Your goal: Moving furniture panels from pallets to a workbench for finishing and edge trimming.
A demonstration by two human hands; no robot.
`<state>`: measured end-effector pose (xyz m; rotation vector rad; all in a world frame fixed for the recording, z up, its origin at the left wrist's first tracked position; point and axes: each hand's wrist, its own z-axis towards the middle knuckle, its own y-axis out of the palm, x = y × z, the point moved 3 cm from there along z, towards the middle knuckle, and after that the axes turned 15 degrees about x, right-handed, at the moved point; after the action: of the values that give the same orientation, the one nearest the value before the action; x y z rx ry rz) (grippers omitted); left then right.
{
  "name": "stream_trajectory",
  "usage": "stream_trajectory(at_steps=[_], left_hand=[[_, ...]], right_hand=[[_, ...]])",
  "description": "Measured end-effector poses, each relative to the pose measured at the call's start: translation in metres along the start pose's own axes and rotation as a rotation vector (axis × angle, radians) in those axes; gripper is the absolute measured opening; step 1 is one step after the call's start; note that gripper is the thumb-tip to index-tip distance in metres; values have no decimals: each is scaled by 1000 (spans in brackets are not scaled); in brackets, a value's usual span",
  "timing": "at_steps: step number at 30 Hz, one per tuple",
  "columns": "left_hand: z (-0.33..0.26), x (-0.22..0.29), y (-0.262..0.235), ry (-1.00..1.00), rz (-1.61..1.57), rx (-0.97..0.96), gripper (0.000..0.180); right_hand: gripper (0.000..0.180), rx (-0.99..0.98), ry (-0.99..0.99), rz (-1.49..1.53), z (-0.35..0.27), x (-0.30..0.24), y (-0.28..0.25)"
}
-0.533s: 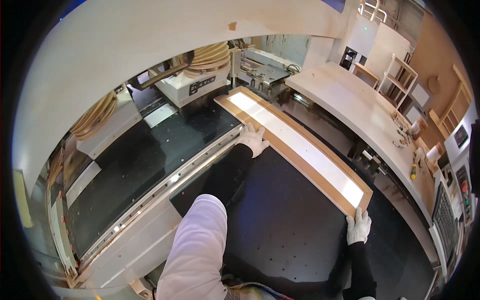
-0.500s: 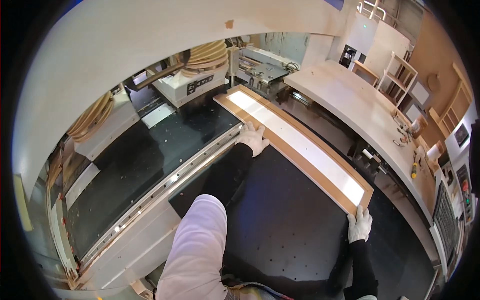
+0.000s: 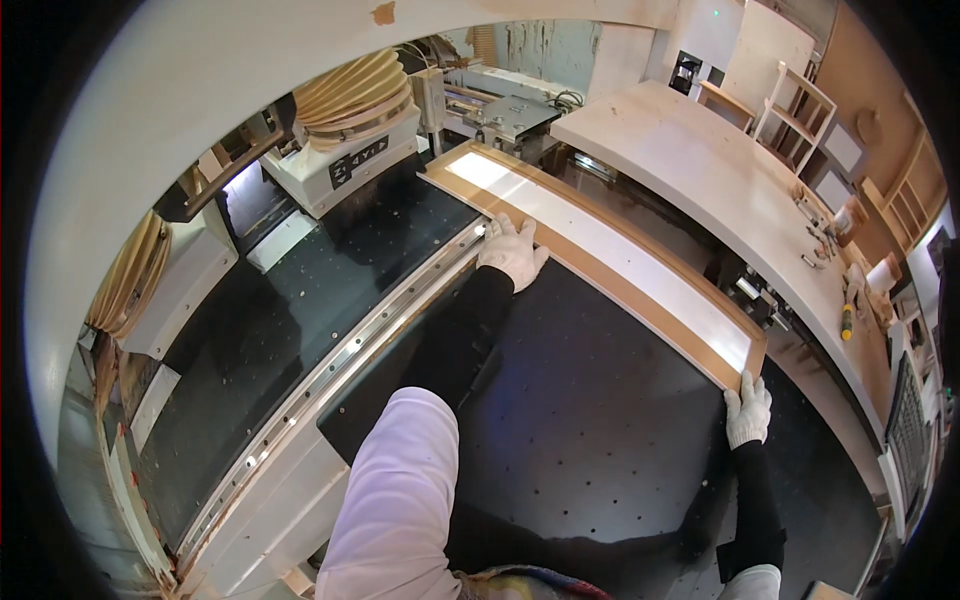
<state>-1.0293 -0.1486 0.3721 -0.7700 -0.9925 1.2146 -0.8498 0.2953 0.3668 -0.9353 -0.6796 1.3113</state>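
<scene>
A long, narrow framed panel [image 3: 640, 262], with a brown border and a glossy white middle, lies slantwise across the black machine bed. My left hand [image 3: 512, 252], in a white glove, rests on its near long edge toward the left end, fingers spread over the brown border. At the panel's right end, my gloved right hand [image 3: 748, 412] grips the near corner, its fingers on the border. The underside of the panel is hidden.
A metal rail [image 3: 350, 348] runs along the bed's left part, ending by the panel. Machine heads with ribbed tan hoses [image 3: 352, 92] stand at the left. Beyond the panel is a pale worktop [image 3: 690, 160] with tools, including a yellow-handled one [image 3: 847, 322]. A keyboard [image 3: 905, 430] sits far right.
The view has shifted, so the machine heads appear further left and the panel's right end further right. Both hands keep about the same places on the panel.
</scene>
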Motion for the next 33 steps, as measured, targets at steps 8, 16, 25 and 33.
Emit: stream_trajectory(at_steps=[8,16,25,33], left_hand=[[5,-1,3,10,-14,17,64],[5,2,7,29,-7,11,64],[8,1,9,51,-58,74,63],[7,-1,11,55,-25,77,62]], right_hand=[[53,-12,26,-13,8,-1,3],[43,68,275,-97,-6,-15,9],[43,77,340,-112,-5,-17,7],[43,74,344,-118,-5,-18,8]])
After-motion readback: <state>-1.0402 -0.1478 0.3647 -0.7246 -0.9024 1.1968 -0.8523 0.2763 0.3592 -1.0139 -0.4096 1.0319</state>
